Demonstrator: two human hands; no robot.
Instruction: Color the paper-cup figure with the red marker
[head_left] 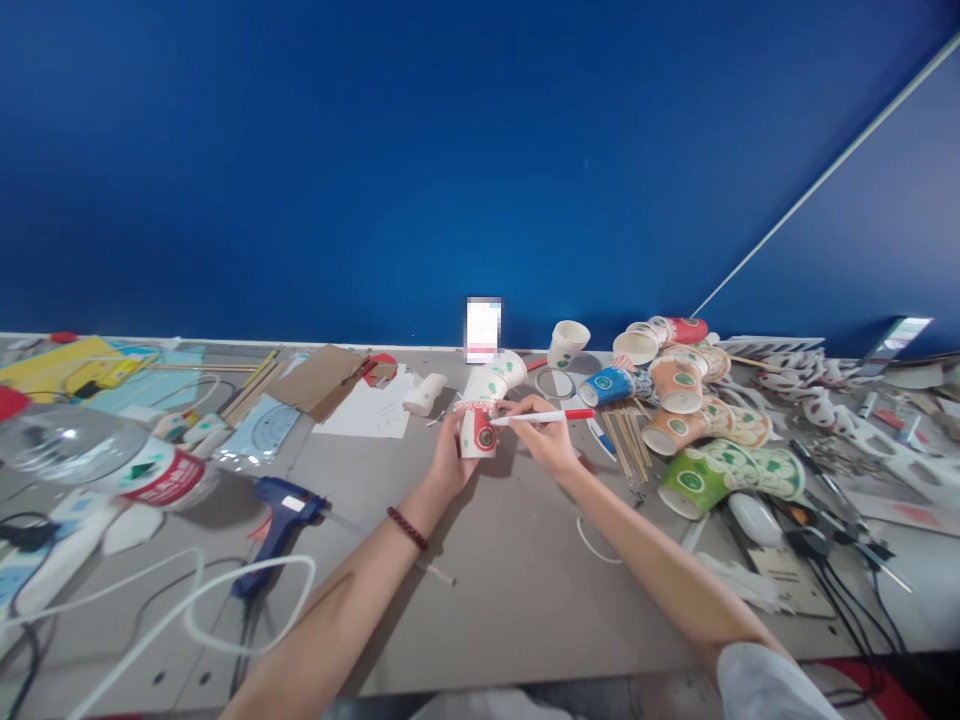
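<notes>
My left hand [451, 452] is wrapped round a paper cup [477, 430] with red colouring and a scalloped red pattern. This cup stands at the near end of a curved run of white cups [498, 376] with green prints. In my right hand [546, 436] is a red marker [559, 416], a white pen with a red end, pinched like a writing tool. Its tip points left and is at or very near the red part of the cup; contact is hard to tell. A dark beaded bracelet circles my left wrist.
Coloured cup chains [712, 480] lie at the right, near wooden sticks [627, 440] and a blue marker [602, 440]. A single cup [568, 345] stands behind. At the left are a blue glue gun [277, 530], a large bottle [97, 460], cables and cardboard [321, 385]. A phone [484, 330] leans against the wall.
</notes>
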